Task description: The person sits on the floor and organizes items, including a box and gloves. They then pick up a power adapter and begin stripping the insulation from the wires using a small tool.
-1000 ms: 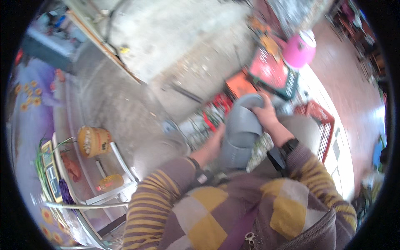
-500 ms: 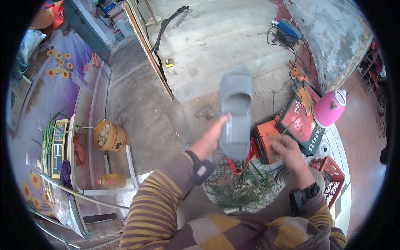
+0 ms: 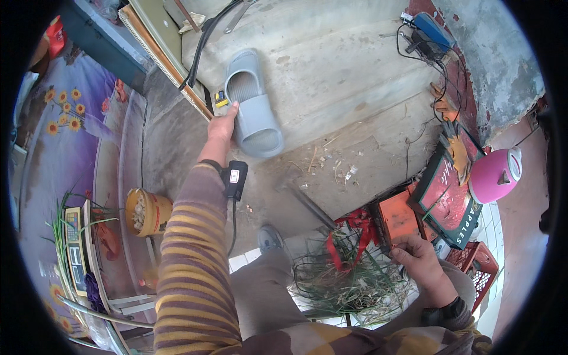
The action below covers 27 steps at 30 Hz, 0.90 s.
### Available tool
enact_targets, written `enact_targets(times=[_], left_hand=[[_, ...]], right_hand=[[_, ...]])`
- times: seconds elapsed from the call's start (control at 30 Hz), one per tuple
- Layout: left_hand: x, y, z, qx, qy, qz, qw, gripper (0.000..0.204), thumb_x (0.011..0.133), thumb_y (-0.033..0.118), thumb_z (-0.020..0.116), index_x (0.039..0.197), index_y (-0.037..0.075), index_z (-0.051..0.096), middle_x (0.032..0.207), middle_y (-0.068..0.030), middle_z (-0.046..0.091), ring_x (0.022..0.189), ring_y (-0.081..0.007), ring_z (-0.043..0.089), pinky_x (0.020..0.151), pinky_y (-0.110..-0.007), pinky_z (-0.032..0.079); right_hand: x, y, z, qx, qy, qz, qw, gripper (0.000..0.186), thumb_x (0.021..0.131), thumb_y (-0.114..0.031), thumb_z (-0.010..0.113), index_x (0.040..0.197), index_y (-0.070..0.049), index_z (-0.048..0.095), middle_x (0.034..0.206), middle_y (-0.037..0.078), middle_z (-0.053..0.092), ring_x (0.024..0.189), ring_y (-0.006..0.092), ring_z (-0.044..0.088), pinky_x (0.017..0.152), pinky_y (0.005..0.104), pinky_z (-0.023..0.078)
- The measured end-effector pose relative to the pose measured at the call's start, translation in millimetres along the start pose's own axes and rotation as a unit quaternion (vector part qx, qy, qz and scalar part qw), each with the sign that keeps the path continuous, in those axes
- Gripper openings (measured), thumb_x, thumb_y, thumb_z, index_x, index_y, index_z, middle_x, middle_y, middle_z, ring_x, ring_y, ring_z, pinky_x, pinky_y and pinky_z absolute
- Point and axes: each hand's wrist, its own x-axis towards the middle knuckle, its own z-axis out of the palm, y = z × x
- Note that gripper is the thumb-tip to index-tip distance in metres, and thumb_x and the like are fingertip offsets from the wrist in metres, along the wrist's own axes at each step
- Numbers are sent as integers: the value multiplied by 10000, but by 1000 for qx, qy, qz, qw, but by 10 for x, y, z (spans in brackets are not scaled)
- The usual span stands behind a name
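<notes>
A grey slide sandal [image 3: 254, 112] is out in front of the person, over the pale concrete slab [image 3: 337, 65], its long side running away from the body; whether a second one is nested with it is hard to tell, as is whether it touches the concrete. The left hand [image 3: 219, 133] grips it by its left edge, the thumb lying along the near side and the other fingers mostly hidden. The right hand [image 3: 419, 260] is well apart from it, fingers loosely curled and thumb close to the forefinger; whether anything is pinched there cannot be told. Just left of the sandal shows a small yellow-and-black tape measure [image 3: 220, 99], with a black cable [image 3: 204, 44] and a metal wrench [image 3: 239, 16] farther off. Nearer the body, a hammer [image 3: 313, 205] lies slantwise, its handle pointing toward a red ribbon [image 3: 346, 242] on a heap of green onions [image 3: 340, 281] in front of the knees. Just beyond the right hand is an orange box [image 3: 397, 214], and beside that a tilted green-and-red carton [image 3: 444, 198] with orange-and-grey gloves [image 3: 458, 151] on it. A pink kettle [image 3: 496, 176] stands at its right, above a red plastic basket [image 3: 480, 275]. On the far left, a yellow bucket [image 3: 157, 214] holds pale bulbs near a scale [image 3: 77, 251].
</notes>
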Motion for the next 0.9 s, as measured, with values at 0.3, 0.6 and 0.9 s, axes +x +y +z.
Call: enact_targets(times=[0.3,0.6,0.9], left_hand=[[562,-92,-202,280,185,380,862,465,806,91,534,1269,105,491,1339,-143,433,1185,-310,447,979,-388,379],[1003,99,-226,444,117,258,850,532,766,238,658,1259,119,496,1279,-168,473,1166,-311,482,961,-373,410],[978,-112,-307,374,174,218,884,515,718,353,671,1136,69,571,1097,-137,591,1155,-287,464,959,-361,392]], right_hand=[[180,12,-77,-66,16,11,998,228,821,-23,628,1031,36,561,807,63,628,715,93,582,628,236,474],[261,166,-161,-104,30,54,993,214,815,-51,643,996,31,564,774,58,611,679,88,558,604,248,473],[163,-25,-112,-130,26,25,991,233,809,-76,644,1013,16,578,735,66,609,677,92,558,609,249,472]])
